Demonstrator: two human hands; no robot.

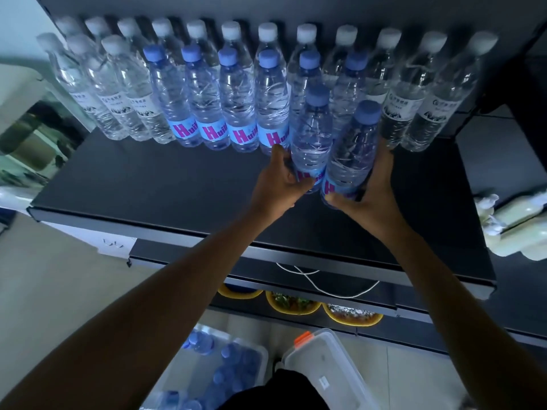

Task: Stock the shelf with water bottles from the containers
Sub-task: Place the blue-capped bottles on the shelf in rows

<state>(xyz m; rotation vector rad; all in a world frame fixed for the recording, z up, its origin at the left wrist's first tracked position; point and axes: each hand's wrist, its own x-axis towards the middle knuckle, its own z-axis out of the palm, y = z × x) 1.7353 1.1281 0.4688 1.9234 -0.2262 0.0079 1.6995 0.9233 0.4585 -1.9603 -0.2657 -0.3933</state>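
Observation:
On the black shelf point(142, 179) stand two rows of water bottles: white-capped ones point(268, 32) at the back and sides, blue-capped ones point(204, 99) with blue and pink labels in front. My left hand point(276, 179) grips a blue-capped bottle point(312, 134) near its base. My right hand point(370, 187) grips a second blue-capped bottle point(353, 152) right beside it. Both bottles stand upright on the shelf, just in front of the blue-capped row. On the floor below, a clear container point(260, 355) holds several more blue-capped bottles point(233, 371).
A clear lid with an orange clip point(322, 368) leans beside the container. Yellow-rimmed bowls point(293, 304) sit on a lower shelf under a white cable point(325, 287). Pale bottles point(518, 226) lie at the right edge. The shelf's front left part is bare.

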